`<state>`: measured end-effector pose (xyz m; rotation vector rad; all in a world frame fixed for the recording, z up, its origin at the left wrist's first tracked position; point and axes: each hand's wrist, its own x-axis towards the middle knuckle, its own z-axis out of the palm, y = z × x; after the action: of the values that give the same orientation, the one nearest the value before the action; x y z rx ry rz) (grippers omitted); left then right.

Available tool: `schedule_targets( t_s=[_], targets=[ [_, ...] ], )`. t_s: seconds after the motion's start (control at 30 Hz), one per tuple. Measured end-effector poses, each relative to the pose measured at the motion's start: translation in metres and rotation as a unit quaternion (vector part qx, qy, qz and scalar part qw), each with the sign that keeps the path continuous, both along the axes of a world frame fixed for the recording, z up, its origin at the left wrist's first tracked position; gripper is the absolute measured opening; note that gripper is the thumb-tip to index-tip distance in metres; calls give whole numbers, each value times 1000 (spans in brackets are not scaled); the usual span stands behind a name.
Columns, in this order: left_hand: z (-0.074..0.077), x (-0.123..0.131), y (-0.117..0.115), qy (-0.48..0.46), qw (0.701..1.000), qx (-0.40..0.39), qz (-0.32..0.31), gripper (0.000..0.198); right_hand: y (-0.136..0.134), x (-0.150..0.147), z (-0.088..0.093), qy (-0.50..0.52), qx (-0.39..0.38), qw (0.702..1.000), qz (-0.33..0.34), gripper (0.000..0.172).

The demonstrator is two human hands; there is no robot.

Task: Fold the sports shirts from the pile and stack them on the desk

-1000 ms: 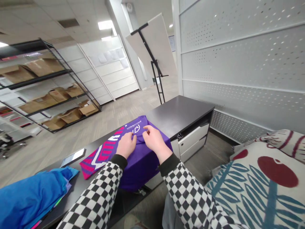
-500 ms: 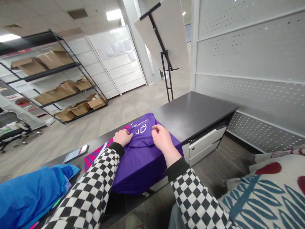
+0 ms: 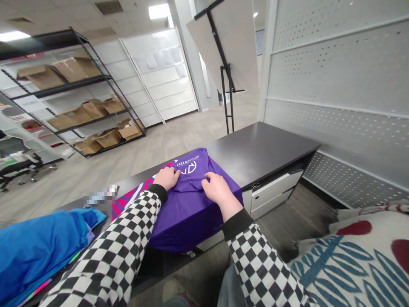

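A purple garment [image 3: 188,209] with white print and a pink-and-white patterned part lies on the black desk [image 3: 255,149], its near edge hanging over the front. My left hand [image 3: 168,178] rests on the folded top part, fingers pinched on the cloth beside the white logo. My right hand [image 3: 217,192] lies on the same fold a little nearer to me, its fingertips curled and gripping the fabric. Both arms wear black-and-white checked sleeves.
A heap of blue clothes [image 3: 38,251] lies on the desk at the left, with a phone [image 3: 100,197] behind it. Drawers [image 3: 275,189] sit under the desk. A patterned cushion [image 3: 354,260] is at the lower right. Shelves with cardboard boxes [image 3: 79,115] and an easel [image 3: 228,64] stand beyond.
Both hands have spread slightly apart along the purple fold, and the right hand has drawn a little nearer to me. The view has swung to the right.
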<state>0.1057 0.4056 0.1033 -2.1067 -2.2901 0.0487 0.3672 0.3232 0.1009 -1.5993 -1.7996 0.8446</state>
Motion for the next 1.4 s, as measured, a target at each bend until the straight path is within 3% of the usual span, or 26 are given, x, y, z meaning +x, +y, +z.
schedule_targets(
  t_s=[0.17, 0.6, 0.87, 1.13, 1.3, 1.4],
  targets=[
    [10, -1, 2, -11, 997, -40, 59, 41, 1, -6, -1, 7, -4, 1000, 15, 45],
    [25, -10, 5, -42, 997, -70, 14, 22, 2, 1, 1, 29, 14, 999, -8, 44],
    [30, -31, -3, -85, 982, -164, 31, 48, 2, -2, -4, -9, 9, 1000, 16, 43],
    [29, -24, -20, -74, 970, -220, 71, 38, -2, -2, 0, -26, 11, 999, 23, 39],
    [33, -21, -19, -97, 972, -203, 71, 50, 1, -1, -2, -50, 0, 998, 25, 41],
    [30, -27, -16, -124, 962, -235, 58, 55, 2, -1, -4, -69, -16, 997, 32, 43]
  ],
)
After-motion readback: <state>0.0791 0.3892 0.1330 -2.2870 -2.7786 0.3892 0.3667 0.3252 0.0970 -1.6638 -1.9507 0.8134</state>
